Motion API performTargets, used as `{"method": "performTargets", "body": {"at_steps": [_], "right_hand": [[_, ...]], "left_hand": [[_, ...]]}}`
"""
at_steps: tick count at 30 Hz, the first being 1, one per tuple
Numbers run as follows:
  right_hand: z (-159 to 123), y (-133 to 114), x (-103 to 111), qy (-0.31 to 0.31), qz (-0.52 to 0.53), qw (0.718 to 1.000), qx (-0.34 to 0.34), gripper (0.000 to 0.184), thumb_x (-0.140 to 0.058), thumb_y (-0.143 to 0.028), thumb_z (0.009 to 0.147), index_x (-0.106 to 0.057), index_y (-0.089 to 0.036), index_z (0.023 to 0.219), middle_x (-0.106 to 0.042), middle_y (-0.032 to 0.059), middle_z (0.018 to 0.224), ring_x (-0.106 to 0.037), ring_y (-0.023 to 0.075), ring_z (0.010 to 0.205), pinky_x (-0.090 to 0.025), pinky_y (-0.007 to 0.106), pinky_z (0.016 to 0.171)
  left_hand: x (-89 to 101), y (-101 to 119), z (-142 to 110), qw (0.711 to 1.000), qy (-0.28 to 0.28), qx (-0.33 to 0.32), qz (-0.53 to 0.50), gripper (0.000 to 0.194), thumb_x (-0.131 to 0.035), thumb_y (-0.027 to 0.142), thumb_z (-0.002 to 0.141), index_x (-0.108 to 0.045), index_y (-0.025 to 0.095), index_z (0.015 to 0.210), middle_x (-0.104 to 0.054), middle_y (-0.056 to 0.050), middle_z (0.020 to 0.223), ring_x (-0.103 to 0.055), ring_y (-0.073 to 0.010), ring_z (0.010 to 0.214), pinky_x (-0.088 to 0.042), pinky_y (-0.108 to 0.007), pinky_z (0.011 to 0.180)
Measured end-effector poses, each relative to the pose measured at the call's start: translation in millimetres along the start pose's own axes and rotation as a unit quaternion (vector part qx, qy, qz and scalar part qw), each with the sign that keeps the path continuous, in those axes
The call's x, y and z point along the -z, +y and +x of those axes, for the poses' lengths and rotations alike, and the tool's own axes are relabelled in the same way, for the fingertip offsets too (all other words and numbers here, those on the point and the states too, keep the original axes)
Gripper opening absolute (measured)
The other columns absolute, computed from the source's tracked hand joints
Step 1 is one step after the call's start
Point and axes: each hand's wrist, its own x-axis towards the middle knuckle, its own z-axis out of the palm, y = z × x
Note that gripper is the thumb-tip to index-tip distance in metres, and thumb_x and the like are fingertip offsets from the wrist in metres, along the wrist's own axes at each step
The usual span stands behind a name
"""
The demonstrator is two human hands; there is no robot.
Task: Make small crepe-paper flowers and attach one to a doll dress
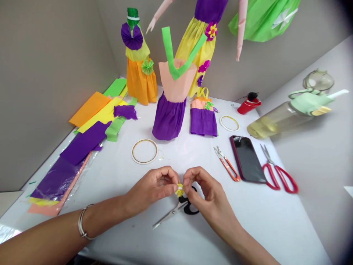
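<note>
Between my hands is a small pleated yellow piece (179, 192), with a short white strip across its face. The thumb and fingers of my left hand (158, 186) pinch its left side. My right hand (202, 189) is closed in a pinch at its right edge; its fingertips hide how much they hold. Right below lie black-handled scissors (172, 212), blades toward the lower left, handles partly behind my right hand. Ahead stands a doll-sized dress (171, 114) with a peach top, purple skirt and green straps.
Coloured sheets (82, 143) lie along the left. Tape rolls (145, 151) (229, 123), orange thread snips (227, 165), a phone (248, 159), red-handled scissors (280, 175) and a bottle (286, 114) occupy the middle and right. Dressed figures (142, 79) and a small purple dress (204, 121) are behind.
</note>
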Motion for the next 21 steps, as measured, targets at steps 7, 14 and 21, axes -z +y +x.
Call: {"method": "performTargets", "body": {"at_steps": [7, 14, 21], "right_hand": [[2.8, 1.4, 0.2, -0.027, 0.020, 0.999, -0.015, 0.016, -0.060, -0.018, 0.085, -0.054, -0.022, 0.100, -0.057, -0.0008, 0.086, -0.052, 0.0136, 0.078, -0.044, 0.026, 0.070], [-1.1, 4.9, -1.1, -0.033, 0.029, 0.999, -0.022, 0.017, -0.058, -0.016, 0.088, -0.055, -0.024, 0.103, -0.055, -0.0029, 0.081, -0.050, 0.0120, 0.074, -0.042, 0.023, 0.064], [1.7, 2.8, 2.2, -0.031, 0.023, 0.999, -0.013, 0.016, -0.056, -0.017, 0.088, -0.056, -0.024, 0.103, -0.057, -0.0023, 0.084, -0.052, 0.0125, 0.078, -0.043, 0.023, 0.068]], "left_hand": [[1.8, -2.0, -0.1, 1.000, -0.009, -0.017, 0.000, 0.014, -0.065, 0.027, 0.086, -0.056, 0.017, 0.085, -0.056, 0.000, 0.088, -0.052, -0.0130, 0.085, -0.041, -0.025, 0.080], [0.4, -2.4, 0.1, 1.000, -0.015, -0.006, 0.006, 0.013, -0.066, 0.027, 0.085, -0.057, 0.017, 0.086, -0.057, 0.000, 0.089, -0.055, -0.0145, 0.087, -0.041, -0.026, 0.081], [2.4, -2.2, -0.3, 1.000, -0.015, 0.004, -0.015, 0.014, -0.065, 0.027, 0.085, -0.056, 0.017, 0.086, -0.056, 0.000, 0.089, -0.053, -0.0132, 0.083, -0.040, -0.026, 0.079]]}}
